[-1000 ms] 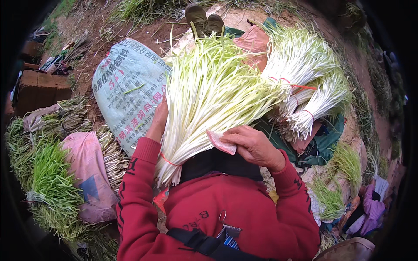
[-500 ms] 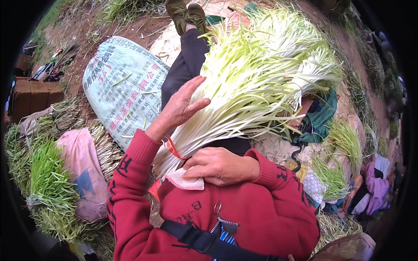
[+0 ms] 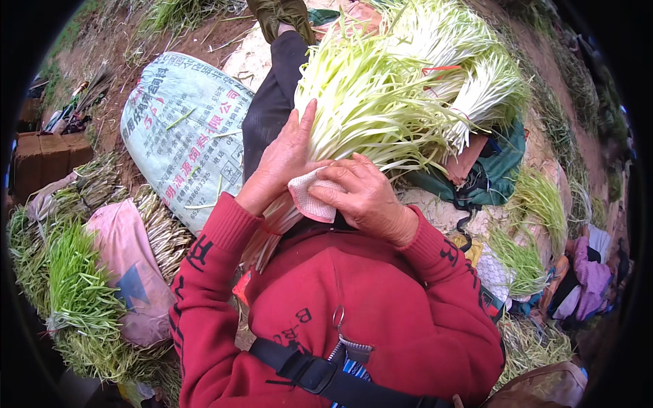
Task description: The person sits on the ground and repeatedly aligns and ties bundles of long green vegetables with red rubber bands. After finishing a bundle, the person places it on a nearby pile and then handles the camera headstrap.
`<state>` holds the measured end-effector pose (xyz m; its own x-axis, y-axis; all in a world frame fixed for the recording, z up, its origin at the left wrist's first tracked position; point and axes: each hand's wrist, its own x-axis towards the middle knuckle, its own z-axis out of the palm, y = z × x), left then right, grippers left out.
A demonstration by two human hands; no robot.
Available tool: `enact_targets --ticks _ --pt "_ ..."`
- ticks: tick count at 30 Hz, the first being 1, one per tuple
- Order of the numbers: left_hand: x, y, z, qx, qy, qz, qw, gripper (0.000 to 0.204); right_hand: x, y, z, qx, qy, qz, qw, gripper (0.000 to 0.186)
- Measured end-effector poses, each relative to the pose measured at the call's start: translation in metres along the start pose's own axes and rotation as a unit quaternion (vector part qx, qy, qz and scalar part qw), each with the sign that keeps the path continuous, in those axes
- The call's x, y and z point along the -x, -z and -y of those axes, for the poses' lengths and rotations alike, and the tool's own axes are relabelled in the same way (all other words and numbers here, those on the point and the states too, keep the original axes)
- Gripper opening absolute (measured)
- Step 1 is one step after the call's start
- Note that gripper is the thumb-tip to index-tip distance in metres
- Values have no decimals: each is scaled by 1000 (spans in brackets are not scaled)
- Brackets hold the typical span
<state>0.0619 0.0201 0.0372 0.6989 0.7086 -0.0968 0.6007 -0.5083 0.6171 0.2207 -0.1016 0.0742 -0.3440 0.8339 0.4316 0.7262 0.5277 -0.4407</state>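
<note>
Pale-stalked greens (image 3: 367, 102) lie across our lap, left hand (image 3: 282, 163) flat and unclenched behind the stems, right hand (image 3: 364, 197) pinching a pink cloth (image 3: 311, 197) there; we'd wipe steadily, bracing firmly.

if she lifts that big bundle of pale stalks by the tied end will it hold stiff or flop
The bundle of pale stalks would probably flop at its far end: the tips already fan out and splay loosely. Near the red tie, where the left hand and right hand press the pink cloth, the stalks are packed tight, so that end likely stays firm. Thin stalks may bruise.
</note>
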Motion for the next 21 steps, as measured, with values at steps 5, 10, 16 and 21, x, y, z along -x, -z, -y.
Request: enact_targets --ticks 5,10,16,21 --pt "2 28 22 324 63 -27 943 98 -7 -5 -17 139 -23 11 990 31" --pt "19 32 38 590 132 -60 794 76 -2 -4 -2 132 -41 22 990 32" --pt "24 27 30 574 109 -71 808 75 2 10 14 129 -51 47 989 33" --pt "28 19 20 493 41 -85 865 78 -47 -9 1 170 87 27 981 13"
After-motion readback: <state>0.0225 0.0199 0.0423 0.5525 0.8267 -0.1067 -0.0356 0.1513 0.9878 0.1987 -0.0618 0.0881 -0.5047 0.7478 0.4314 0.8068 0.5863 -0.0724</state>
